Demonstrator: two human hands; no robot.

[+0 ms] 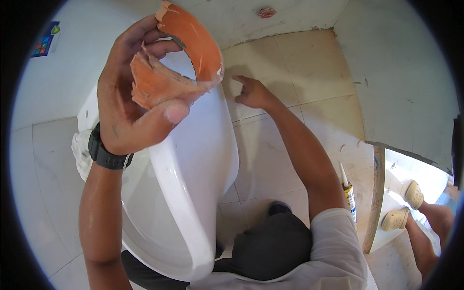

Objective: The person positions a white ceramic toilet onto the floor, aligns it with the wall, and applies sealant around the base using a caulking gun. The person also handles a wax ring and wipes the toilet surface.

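My left hand [118, 96], with a black watch [108, 151] on its wrist, grips a broken ring of orange plastic pipe [205, 48]. The ring has jagged ends, and its gap faces my palm. My thumb presses its near side while the other fingers curl behind the far end. Below it stands a white ceramic urinal [217, 145], its bowl toward me. To the right of the urinal, my right hand [254, 94] hangs over the floor tiles, index finger stretched out and thumb apart, holding nothing.
A sealant tube [349, 195] with a pointed nozzle stands by my right elbow. White cloth or plastic [81, 153] lies left of the urinal. Light partition panels [406, 82] rise on the right. Beyond a doorway edge [376, 203], another person's feet wear yellowish clogs [395, 219].
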